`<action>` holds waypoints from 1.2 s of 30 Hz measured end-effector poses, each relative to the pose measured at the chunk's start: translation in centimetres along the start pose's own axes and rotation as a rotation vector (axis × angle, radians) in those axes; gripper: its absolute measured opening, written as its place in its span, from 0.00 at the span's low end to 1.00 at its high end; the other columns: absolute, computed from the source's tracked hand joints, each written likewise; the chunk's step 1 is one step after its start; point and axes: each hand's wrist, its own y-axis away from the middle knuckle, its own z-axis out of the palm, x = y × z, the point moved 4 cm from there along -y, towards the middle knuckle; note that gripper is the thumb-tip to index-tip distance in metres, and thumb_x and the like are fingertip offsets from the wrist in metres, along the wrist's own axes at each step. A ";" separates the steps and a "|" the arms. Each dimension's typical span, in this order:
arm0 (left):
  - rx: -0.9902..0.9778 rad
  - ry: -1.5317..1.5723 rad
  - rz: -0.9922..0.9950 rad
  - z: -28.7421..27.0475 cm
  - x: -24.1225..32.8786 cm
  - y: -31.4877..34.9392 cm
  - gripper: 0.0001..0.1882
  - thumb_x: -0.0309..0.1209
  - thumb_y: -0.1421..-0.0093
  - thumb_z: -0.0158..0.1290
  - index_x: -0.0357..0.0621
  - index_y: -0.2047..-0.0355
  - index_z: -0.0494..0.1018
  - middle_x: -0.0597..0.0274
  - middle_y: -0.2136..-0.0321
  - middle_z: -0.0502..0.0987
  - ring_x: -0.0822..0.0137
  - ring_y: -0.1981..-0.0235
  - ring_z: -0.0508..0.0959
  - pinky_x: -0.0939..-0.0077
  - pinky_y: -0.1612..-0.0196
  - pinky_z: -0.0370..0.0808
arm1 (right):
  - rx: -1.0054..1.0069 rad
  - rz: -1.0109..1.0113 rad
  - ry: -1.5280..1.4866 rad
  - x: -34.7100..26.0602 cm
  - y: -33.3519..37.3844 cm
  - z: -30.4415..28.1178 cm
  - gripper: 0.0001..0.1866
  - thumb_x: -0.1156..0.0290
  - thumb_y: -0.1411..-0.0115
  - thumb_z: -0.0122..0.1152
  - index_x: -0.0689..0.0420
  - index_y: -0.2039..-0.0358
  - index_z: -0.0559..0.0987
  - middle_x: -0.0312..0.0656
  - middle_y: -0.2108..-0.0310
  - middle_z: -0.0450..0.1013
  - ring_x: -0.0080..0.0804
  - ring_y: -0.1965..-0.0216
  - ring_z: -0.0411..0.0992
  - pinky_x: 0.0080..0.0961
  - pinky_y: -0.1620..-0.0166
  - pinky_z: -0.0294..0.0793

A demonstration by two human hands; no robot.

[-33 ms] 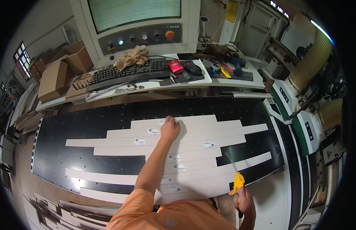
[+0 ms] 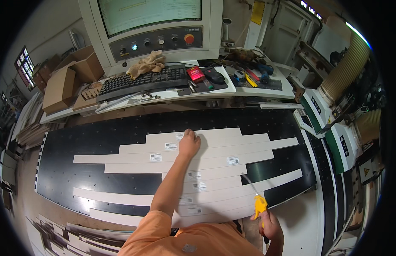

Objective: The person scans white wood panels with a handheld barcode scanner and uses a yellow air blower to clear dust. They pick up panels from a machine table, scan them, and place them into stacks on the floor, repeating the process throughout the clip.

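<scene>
My left hand (image 2: 189, 144) reaches across the pale board strips (image 2: 215, 149) to their far edge. Its fingers are curled over the farthest strip, with the fingertips partly hidden. My right hand (image 2: 271, 225) is wrapped round a yellow air blow gun (image 2: 260, 205) at the near right. The gun's thin bent nozzle points up and left, over the strips' stepped right side. Strips of differing lengths lie edge to edge on a black machine bed (image 2: 121, 183); several carry white printed labels (image 2: 170, 146).
Beyond the bed, a shelf holds a keyboard (image 2: 142, 81), work gloves (image 2: 146, 64), a mouse (image 2: 214, 76) and hand tools. A control screen (image 2: 151, 17) rises above it. White-green machine parts (image 2: 341, 145) stand at right. Offcuts (image 2: 78, 239) lie low at left.
My right hand has shifted slightly left with the air blow gun, and the nozzle tip has swung left to the strips' edge. My left hand has stayed in place.
</scene>
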 end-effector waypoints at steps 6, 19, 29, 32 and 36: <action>0.003 0.003 -0.001 0.1 0.0 0.0 0.11 0.33 0.41 0.54 0.35 0.73 0.71 0.53 0.61 0.75 0.45 0.64 0.79 0.54 0.60 0.77 | -0.569 0.020 -0.126 -3.0 1.3 2.7 0.21 0.59 0.24 0.41 0.59 0.45 0.77 0.30 0.77 0.72 0.17 0.77 0.65 0.19 0.69 0.65; -0.028 -0.023 -0.032 -0.1 0.3 0.1 0.12 0.33 0.40 0.52 0.33 0.71 0.73 0.50 0.58 0.75 0.43 0.62 0.80 0.52 0.59 0.77 | -0.148 -0.091 -0.092 -1.0 -2.5 2.5 0.21 0.61 0.21 0.34 0.60 0.53 0.77 0.35 0.68 0.75 0.15 0.87 0.58 0.19 0.79 0.64; 0.003 -0.054 0.059 0.1 0.0 0.2 0.12 0.33 0.40 0.56 0.34 0.71 0.72 0.48 0.57 0.76 0.43 0.63 0.80 0.51 0.61 0.77 | 0.396 -0.073 -0.285 3.2 -5.7 0.1 0.25 0.52 0.22 0.36 0.63 0.49 0.70 0.38 0.66 0.70 0.17 0.87 0.62 0.17 0.83 0.63; -0.029 -0.053 0.048 0.1 0.2 0.2 0.12 0.33 0.40 0.57 0.34 0.72 0.72 0.48 0.56 0.76 0.45 0.64 0.80 0.53 0.61 0.77 | 0.506 -0.108 -0.292 3.5 -5.9 -0.4 0.24 0.51 0.23 0.37 0.60 0.54 0.70 0.37 0.69 0.68 0.17 0.87 0.62 0.18 0.82 0.64; 0.018 -0.034 0.066 -0.3 0.7 0.1 0.13 0.33 0.40 0.58 0.34 0.72 0.73 0.49 0.59 0.77 0.45 0.65 0.80 0.54 0.62 0.77 | 0.569 -0.079 -0.302 4.1 -6.1 -0.3 0.21 0.51 0.23 0.37 0.58 0.55 0.69 0.36 0.71 0.67 0.18 0.87 0.62 0.19 0.82 0.64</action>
